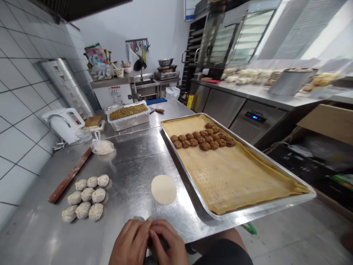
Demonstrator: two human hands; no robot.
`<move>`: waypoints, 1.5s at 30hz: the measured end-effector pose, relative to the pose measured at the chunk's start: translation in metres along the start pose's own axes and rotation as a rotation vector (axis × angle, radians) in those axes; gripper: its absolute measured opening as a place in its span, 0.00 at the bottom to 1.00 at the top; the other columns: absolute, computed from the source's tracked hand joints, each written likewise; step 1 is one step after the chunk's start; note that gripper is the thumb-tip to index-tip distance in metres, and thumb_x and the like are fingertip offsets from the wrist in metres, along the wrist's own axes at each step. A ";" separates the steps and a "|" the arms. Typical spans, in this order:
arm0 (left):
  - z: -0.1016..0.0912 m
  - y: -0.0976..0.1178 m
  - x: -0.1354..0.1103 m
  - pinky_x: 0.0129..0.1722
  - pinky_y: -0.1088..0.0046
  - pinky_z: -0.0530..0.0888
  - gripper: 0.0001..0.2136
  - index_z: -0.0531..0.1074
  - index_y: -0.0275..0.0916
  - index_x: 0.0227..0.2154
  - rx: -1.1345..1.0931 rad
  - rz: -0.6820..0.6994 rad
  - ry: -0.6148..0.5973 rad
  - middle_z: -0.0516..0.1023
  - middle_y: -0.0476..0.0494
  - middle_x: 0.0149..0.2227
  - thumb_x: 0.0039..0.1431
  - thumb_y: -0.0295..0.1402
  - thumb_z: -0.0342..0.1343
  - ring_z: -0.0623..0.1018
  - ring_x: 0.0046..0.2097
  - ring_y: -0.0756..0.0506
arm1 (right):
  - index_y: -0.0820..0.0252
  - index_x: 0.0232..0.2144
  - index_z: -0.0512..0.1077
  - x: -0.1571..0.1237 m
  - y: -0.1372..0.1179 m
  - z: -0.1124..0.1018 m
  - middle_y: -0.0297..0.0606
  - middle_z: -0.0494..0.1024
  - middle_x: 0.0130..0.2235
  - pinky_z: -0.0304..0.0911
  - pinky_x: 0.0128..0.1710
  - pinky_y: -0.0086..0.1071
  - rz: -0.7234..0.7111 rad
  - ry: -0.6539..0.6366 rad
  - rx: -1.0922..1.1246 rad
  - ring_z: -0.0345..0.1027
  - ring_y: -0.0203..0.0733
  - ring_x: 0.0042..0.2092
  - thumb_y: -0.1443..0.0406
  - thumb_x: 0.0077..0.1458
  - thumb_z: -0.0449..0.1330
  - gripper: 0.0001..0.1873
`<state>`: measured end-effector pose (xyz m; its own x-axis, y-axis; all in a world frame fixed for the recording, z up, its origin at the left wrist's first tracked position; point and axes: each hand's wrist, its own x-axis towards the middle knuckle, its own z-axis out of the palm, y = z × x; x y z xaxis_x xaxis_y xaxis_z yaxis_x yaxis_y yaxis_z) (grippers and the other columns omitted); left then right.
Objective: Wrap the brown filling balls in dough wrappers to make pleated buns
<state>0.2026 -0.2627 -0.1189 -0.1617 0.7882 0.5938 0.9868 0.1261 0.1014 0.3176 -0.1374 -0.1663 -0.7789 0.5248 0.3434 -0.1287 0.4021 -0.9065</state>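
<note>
Nine pleated white dough parcels (86, 197) sat at nine o'clock. Left hand (131, 243) and right hand (171, 244), fingers curled narrow, pinched a hidden piece at six o'clock. The flat round dough disc (163, 189) just above could dry, and the steel tray (248, 213) overhung the edge.

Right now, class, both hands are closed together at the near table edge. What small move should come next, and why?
Probably set the pinched piece beside the dough balls. The left hand and right hand are cupped together over something mostly hidden, and eight finished balls already sit in rows to their left.
</note>
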 end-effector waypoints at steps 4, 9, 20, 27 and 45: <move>-0.001 -0.002 -0.004 0.32 0.71 0.77 0.13 0.76 0.34 0.44 -0.016 -0.011 -0.014 0.76 0.43 0.31 0.73 0.25 0.44 0.76 0.32 0.47 | 0.55 0.48 0.80 -0.002 0.003 -0.002 0.46 0.84 0.49 0.77 0.50 0.33 -0.135 -0.028 -0.056 0.81 0.46 0.49 0.70 0.65 0.60 0.12; 0.002 0.000 -0.004 0.39 0.67 0.79 0.11 0.76 0.35 0.40 0.060 0.044 0.084 0.78 0.44 0.32 0.70 0.22 0.48 0.79 0.35 0.46 | 0.56 0.34 0.80 0.002 -0.002 -0.003 0.42 0.83 0.38 0.77 0.41 0.29 0.107 0.039 0.038 0.81 0.43 0.40 0.65 0.68 0.60 0.10; -0.002 0.004 -0.001 0.37 0.68 0.78 0.12 0.75 0.35 0.40 0.027 0.026 0.067 0.78 0.44 0.31 0.71 0.22 0.46 0.78 0.33 0.46 | 0.56 0.36 0.80 -0.005 0.005 0.000 0.42 0.84 0.40 0.77 0.43 0.29 0.076 0.027 -0.014 0.81 0.43 0.42 0.66 0.68 0.60 0.09; -0.005 0.002 -0.002 0.30 0.72 0.76 0.15 0.76 0.34 0.43 -0.032 0.013 -0.051 0.74 0.44 0.29 0.74 0.25 0.42 0.75 0.30 0.48 | 0.55 0.48 0.79 -0.008 0.003 -0.002 0.45 0.85 0.47 0.78 0.49 0.31 -0.159 0.010 -0.082 0.82 0.45 0.47 0.70 0.65 0.61 0.12; -0.005 0.005 -0.002 0.33 0.72 0.78 0.13 0.76 0.35 0.44 0.006 0.022 0.021 0.75 0.45 0.30 0.73 0.25 0.45 0.77 0.32 0.47 | 0.56 0.39 0.80 -0.005 -0.004 -0.006 0.44 0.84 0.42 0.77 0.44 0.32 0.092 -0.041 -0.013 0.81 0.45 0.43 0.66 0.68 0.58 0.10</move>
<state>0.2083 -0.2670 -0.1158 -0.1400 0.7782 0.6122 0.9901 0.1126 0.0832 0.3257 -0.1376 -0.1631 -0.8117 0.5288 0.2480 -0.0474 0.3635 -0.9304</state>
